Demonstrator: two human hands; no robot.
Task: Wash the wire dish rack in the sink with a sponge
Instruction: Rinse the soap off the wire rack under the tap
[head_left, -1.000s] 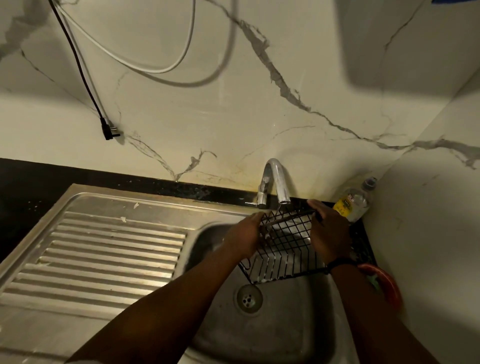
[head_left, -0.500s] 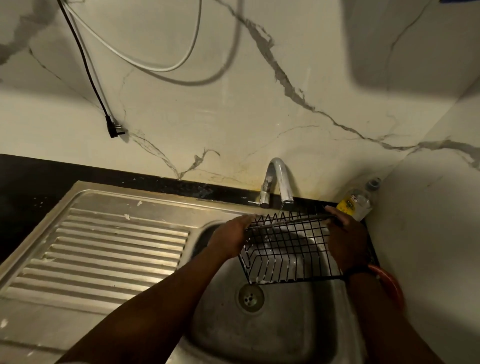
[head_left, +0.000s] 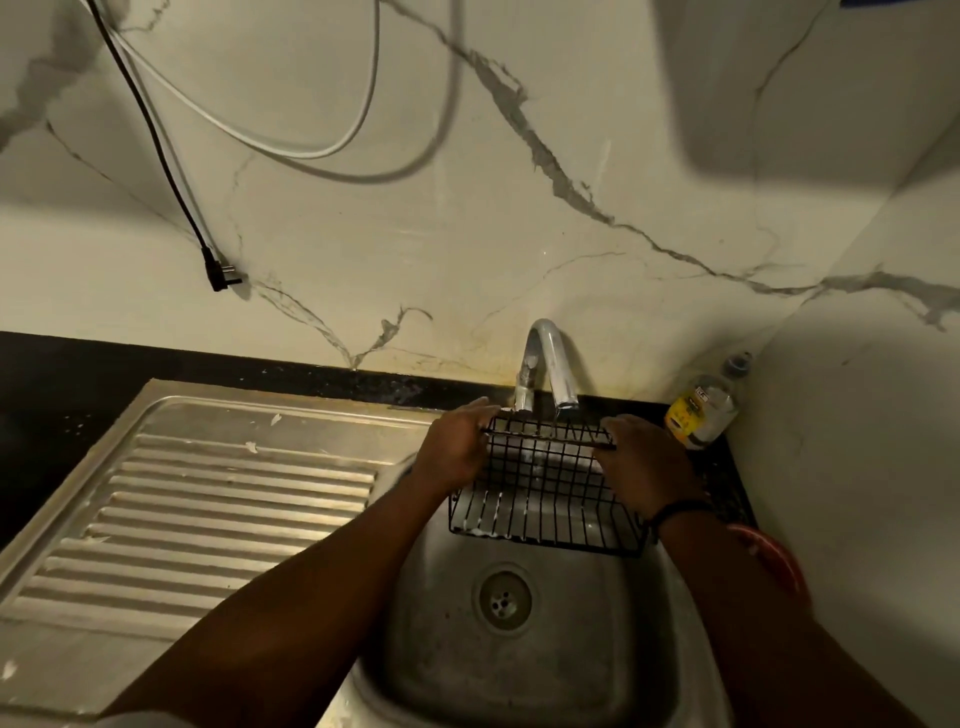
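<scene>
Both hands, left hand (head_left: 457, 452) and right hand (head_left: 644, 467), grip the wire dish rack (head_left: 545, 493) by its ends under the tap (head_left: 550, 364), apparently rinsing. No sponge shows; next, turn the rack.

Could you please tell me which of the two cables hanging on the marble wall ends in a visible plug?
The thin black cable: it ends in a black angled plug dangling against the wall. The white cable beside it loops back upward, its end out of frame.
</scene>
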